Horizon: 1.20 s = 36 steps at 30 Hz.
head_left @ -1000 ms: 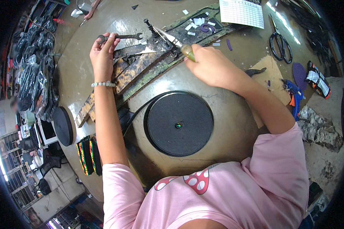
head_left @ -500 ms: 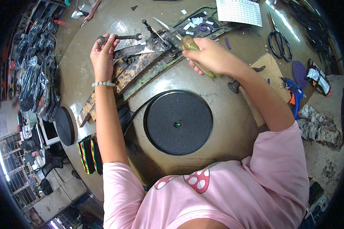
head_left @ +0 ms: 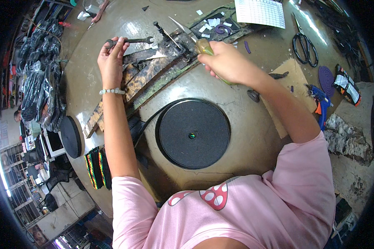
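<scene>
Now, in the head view, the left hand point(head_left: 111, 56) is closed around a dark wrench point(head_left: 135, 40), beyond and left of the black roll point(head_left: 194, 139), unchanged since the earlier frames. The right hand point(head_left: 224, 62), beyond and slightly right of the roll, is clamped on a green-handled tool point(head_left: 205, 46). A second ago its pointed blade overlapped the upright bolt point(head_left: 162, 30); now it shows apart. A strip of metal tabletop point(head_left: 249, 120) separates the roll from the worn fixture point(head_left: 158, 76) beyond it, widening rightward toward a tan sheet point(head_left: 303, 93). Left of the roll, the tabletop's edge curves past a second black roll point(head_left: 71, 137).
</scene>
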Each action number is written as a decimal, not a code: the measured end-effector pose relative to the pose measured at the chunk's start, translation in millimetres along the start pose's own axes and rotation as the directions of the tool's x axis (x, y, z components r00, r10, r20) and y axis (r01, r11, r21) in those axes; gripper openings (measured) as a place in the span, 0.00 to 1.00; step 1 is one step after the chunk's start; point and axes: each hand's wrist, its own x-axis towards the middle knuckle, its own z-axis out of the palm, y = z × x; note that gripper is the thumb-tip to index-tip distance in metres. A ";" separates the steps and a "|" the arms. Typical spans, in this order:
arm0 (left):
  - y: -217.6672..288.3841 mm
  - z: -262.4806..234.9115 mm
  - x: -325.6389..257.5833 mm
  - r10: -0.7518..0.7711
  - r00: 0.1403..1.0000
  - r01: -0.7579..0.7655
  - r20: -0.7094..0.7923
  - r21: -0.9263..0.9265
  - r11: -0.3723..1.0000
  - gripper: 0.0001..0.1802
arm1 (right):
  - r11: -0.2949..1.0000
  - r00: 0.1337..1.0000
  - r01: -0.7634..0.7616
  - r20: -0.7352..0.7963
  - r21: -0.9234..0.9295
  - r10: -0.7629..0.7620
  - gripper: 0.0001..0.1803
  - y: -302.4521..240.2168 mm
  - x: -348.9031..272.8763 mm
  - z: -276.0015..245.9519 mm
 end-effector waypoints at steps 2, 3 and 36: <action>-0.4 0.6 0.0 -0.001 1.000 0.001 -0.001 0.001 1.000 0.16 | 0.982 0.996 0.082 0.043 -0.171 -0.076 0.19 -7.7 -4.5 2.2; 0.0 0.4 0.3 -0.005 1.000 0.005 -0.001 0.007 1.000 0.16 | 0.957 0.993 0.108 0.066 -0.270 -0.093 0.19 -10.7 -7.7 1.5; 0.3 -0.4 1.6 0.010 1.000 -0.011 0.019 0.027 1.000 0.16 | 0.963 0.993 0.105 0.073 -0.248 -0.090 0.20 -18.4 -14.4 -2.8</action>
